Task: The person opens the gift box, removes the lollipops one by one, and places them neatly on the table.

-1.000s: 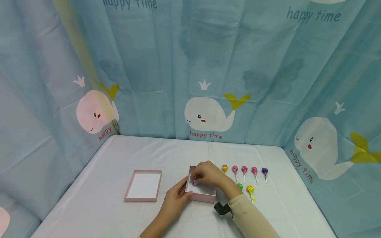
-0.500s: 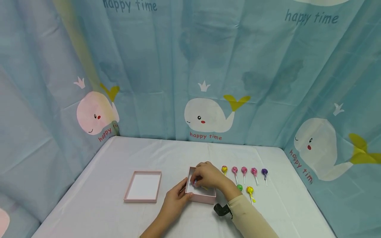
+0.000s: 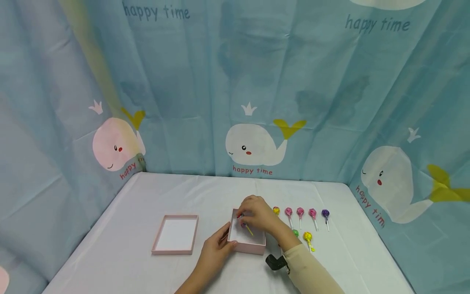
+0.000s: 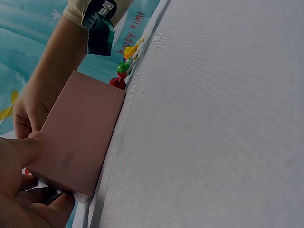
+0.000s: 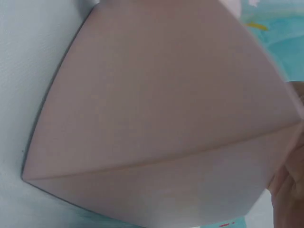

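Observation:
An open pink box (image 3: 249,248) stands on the white table. My left hand (image 3: 217,246) grips its left side, with the thumb at the front corner, as the left wrist view also shows. Reaching over the box from the right is my right hand (image 3: 257,214), its bent fingers down inside. Just below the fingertips a lollipop with a yellow stick (image 3: 250,231) slants toward the front of the box. A bit of red shows at the fingertips; whether they pinch the lollipop I cannot tell. In the right wrist view, the box wall (image 5: 156,95) hides the fingers.
The shallow pink lid (image 3: 175,252) lies to the left, white inside up. Right of the box are several lollipops in rows, among them a purple one (image 3: 325,213), a yellow one (image 3: 307,236) and a green one (image 3: 295,232). A whale-print curtain (image 3: 183,143) hangs behind the table.
My right hand has risen slightly over the box, and the lollipop's yellow stick has come into view beneath it. My left hand keeps its grip on the box. The head view has tilted slightly.

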`<state>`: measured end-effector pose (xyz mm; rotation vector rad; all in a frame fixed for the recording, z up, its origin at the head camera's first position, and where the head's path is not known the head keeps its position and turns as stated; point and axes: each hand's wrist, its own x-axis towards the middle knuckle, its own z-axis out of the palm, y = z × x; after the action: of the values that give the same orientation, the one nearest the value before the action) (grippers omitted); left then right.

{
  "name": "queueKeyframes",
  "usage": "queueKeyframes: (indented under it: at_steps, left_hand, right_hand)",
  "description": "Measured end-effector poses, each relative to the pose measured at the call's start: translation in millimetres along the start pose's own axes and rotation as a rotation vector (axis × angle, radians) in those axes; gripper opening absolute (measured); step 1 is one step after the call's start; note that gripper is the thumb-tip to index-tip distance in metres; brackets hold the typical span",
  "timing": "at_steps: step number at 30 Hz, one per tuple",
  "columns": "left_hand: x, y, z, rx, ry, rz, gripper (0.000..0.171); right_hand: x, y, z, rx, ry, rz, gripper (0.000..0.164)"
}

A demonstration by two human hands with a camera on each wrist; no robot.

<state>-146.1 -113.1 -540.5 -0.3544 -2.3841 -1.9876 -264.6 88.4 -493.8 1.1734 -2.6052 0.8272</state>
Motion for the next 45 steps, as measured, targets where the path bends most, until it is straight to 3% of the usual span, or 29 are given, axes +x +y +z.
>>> queueKeyframes:
  at_steps: [6,26,32,45]
  left_hand:
    - [-0.2,-3.9,2.8,-0.031,0.004,-0.014,0.074]
    - [-5.7,-4.2,7.5,-0.038,0.03,-0.071,0.07]
    - [-3.9,-1.2,5.8,-0.057,0.028,-0.065,0.071]
    - [2.1,-1.0,2.9,-0.061,0.025,-0.061,0.072]
  right_hand:
    - [-4.4,-1.0,-11.1,0.078,0.149,-0.03,0.019]
    - [-51.7,-21.2,-77.6,0.123,0.355,0.15,0.024]
    - [-72.3,-16.7,-92.0,0.136,0.403,0.187,0.026]
    - [-122.4,1.8,-113.2,0.053,0.498,0.302,0.025]
